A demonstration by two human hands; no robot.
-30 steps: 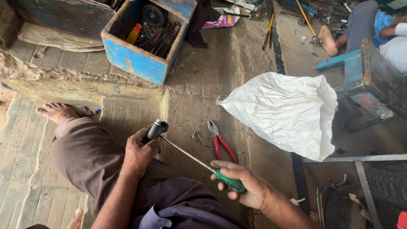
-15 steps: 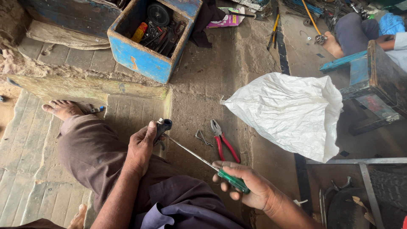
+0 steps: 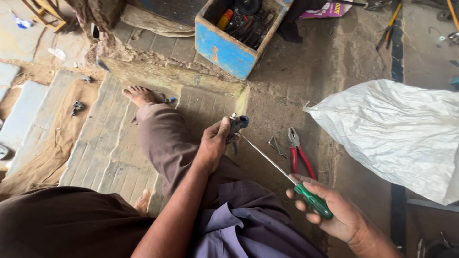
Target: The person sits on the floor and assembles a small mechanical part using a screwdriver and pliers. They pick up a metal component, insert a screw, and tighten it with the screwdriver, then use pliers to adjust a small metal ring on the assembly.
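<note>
**Inspector:** Your left hand (image 3: 213, 143) is closed around a small dark metal part (image 3: 236, 126), held just above your knee over the brick floor (image 3: 110, 153). Your right hand (image 3: 334, 215) is wrapped firmly on the green handle of the screwdriver (image 3: 313, 200), with the long shaft running up-left so its tip meets the part.

**Operator:** Is the tip seated?

**Inspector:** That cannot be told from here; your left fingers cover the contact point. In my judgement you should keep shaft and part in one straight line, and press along the shaft rather than across it, since a slip would drive the tip toward your left palm.

**Operator:** Anything around me to mind?

**Inspector:** The red-handled pliers (image 3: 299, 153) lie on the ground just beside the shaft, with a small bent wire piece (image 3: 276, 145) next to them. The white sack (image 3: 397, 134) sits to your right, the blue tool box (image 3: 229, 48) ahead, well apart. I would brace your left wrist against your leg for steadiness.
</note>
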